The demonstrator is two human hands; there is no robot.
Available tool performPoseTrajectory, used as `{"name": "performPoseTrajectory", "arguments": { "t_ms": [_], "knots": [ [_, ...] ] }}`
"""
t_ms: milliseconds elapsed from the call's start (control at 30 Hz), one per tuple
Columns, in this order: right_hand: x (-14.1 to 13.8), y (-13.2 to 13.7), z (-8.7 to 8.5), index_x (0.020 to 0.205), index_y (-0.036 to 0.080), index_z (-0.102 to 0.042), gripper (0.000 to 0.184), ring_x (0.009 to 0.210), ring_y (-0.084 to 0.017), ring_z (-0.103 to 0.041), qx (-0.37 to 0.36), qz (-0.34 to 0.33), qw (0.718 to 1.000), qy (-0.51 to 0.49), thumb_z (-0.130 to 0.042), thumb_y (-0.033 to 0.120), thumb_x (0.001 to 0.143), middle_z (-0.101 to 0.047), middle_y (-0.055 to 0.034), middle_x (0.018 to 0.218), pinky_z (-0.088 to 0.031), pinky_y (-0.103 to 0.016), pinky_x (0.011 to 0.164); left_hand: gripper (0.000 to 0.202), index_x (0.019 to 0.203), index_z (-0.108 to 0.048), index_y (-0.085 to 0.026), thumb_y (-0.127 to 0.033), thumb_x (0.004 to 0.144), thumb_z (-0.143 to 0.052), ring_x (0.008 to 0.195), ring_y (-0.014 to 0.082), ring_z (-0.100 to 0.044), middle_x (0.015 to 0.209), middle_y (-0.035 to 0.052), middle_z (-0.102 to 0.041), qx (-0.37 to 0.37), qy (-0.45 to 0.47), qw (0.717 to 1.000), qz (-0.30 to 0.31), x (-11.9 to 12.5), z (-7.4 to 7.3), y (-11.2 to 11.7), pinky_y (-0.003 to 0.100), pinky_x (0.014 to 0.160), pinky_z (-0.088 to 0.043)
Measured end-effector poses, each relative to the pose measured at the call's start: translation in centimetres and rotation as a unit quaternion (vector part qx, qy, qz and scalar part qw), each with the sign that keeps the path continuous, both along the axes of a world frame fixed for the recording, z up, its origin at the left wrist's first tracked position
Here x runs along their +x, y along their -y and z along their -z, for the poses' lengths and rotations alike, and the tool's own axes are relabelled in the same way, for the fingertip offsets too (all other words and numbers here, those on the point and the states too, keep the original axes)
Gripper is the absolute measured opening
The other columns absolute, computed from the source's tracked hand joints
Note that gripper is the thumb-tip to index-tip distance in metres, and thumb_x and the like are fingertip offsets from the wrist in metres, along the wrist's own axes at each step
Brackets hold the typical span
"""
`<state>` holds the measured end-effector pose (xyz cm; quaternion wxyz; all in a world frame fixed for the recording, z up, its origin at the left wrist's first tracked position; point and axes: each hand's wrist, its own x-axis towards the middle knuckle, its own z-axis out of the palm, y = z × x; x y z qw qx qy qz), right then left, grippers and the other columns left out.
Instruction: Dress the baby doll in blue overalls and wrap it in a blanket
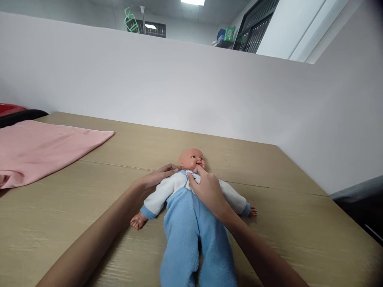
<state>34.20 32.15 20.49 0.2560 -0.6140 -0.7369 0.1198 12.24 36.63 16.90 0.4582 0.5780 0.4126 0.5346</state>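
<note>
A baby doll (191,158) lies on its back on the wooden table (299,235), head away from me. It wears a blue fleece romper (191,235) with white sleeves. My left hand (158,175) rests at the doll's shoulder beside the neck, fingers curled on the collar. My right hand (206,189) lies on the doll's chest, thumb and fingers pinching the garment near the collar, one fingertip up by the chin.
A pink cloth (38,149) lies spread on the table's left side. Behind it sit a dark object (20,116) and something red (8,108). A white partition wall (179,87) runs along the table's back and right edges.
</note>
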Motion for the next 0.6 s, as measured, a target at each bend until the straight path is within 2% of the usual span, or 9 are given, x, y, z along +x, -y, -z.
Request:
{"name": "performPoseTrajectory", "arguments": {
  "t_ms": [100,167,300,400,467,533,600],
  "knots": [
    [0.1,0.1,-0.1,0.11,0.021,-0.07,0.027,0.092,-0.03,-0.076,0.001,0.005,0.999,0.041,-0.056,0.045,0.109,-0.082,-0.0133,0.102,-0.04,-0.033,0.074,0.034,0.098,-0.082,-0.021,-0.045,0.077,-0.096,0.089,0.0253,-0.078,0.098,0.0063,-0.083,-0.063,-0.088,0.986,0.124,-1.8,-0.6,-0.3,0.03,0.071,-0.062],
    [0.4,0.2,-0.3,0.113,0.022,-0.068,0.026,0.094,-0.03,-0.076,-0.006,0.003,0.999,0.033,-0.057,0.044,0.108,-0.081,-0.0126,0.104,-0.04,-0.033,0.074,0.045,0.102,-0.082,-0.024,-0.044,0.066,-0.1,0.092,0.0262,-0.078,0.101,0.0057,-0.084,-0.094,-0.153,0.973,0.148,-2.5,-0.7,-0.6,0.027,0.07,-0.059],
    [3.6,0.6,-0.9,0.108,0.023,-0.065,0.024,0.085,-0.025,-0.071,-0.078,-0.029,0.997,-0.009,-0.061,0.047,0.105,-0.077,-0.0054,0.093,-0.041,-0.032,0.074,0.043,0.097,-0.081,-0.026,-0.047,0.063,-0.098,0.079,0.024,-0.075,0.09,0.0024,-0.083,-0.123,-0.23,0.954,0.15,-3.2,-0.6,-0.8,0.024,0.063,-0.051],
    [8.1,0.9,-1.2,0.087,0.024,-0.063,0.038,0.075,-0.021,-0.061,-0.184,-0.122,0.975,-0.031,-0.06,0.059,0.103,-0.069,0.0,0.081,-0.042,-0.031,0.068,0.041,0.097,-0.083,-0.026,-0.049,0.066,-0.095,0.077,0.025,-0.073,0.087,0.0021,-0.083,-0.121,-0.25,0.949,0.148,-3.4,-0.6,-1.0,0.026,0.063,-0.049],
    [10.9,1.2,-1.0,0.083,0.024,-0.062,0.044,0.072,-0.019,-0.058,-0.22,-0.166,0.959,-0.069,-0.055,0.061,0.104,-0.065,0.0003,0.08,-0.043,-0.031,0.065,0.041,0.099,-0.083,-0.027,-0.05,0.066,-0.094,0.081,0.0272,-0.074,0.091,0.0034,-0.084,-0.114,-0.268,0.946,0.141,-3.6,-0.9,-1.1,0.027,0.067,-0.05],
    [12.6,1.8,-0.2,0.091,0.024,-0.066,0.041,0.074,-0.021,-0.06,-0.205,-0.163,0.959,-0.11,-0.051,0.059,0.107,-0.067,-0.0011,0.083,-0.049,-0.033,0.068,0.043,0.101,-0.084,-0.027,-0.051,0.067,-0.094,0.087,0.0301,-0.075,0.096,0.0056,-0.085,-0.105,-0.288,0.943,0.13,-3.8,-1.3,-1.3,0.03,0.072,-0.051],
    [13.6,2.7,0.8,0.102,0.025,-0.07,0.034,0.09,-0.025,-0.068,-0.131,-0.148,0.973,-0.12,-0.051,0.053,0.109,-0.073,-0.0054,0.097,-0.056,-0.038,0.084,0.045,0.102,-0.084,-0.027,-0.052,0.066,-0.095,0.09,0.0327,-0.074,0.098,0.0076,-0.084,-0.096,-0.309,0.939,0.117,-4.0,-1.9,-1.3,0.032,0.076,-0.051]
  ]
}}
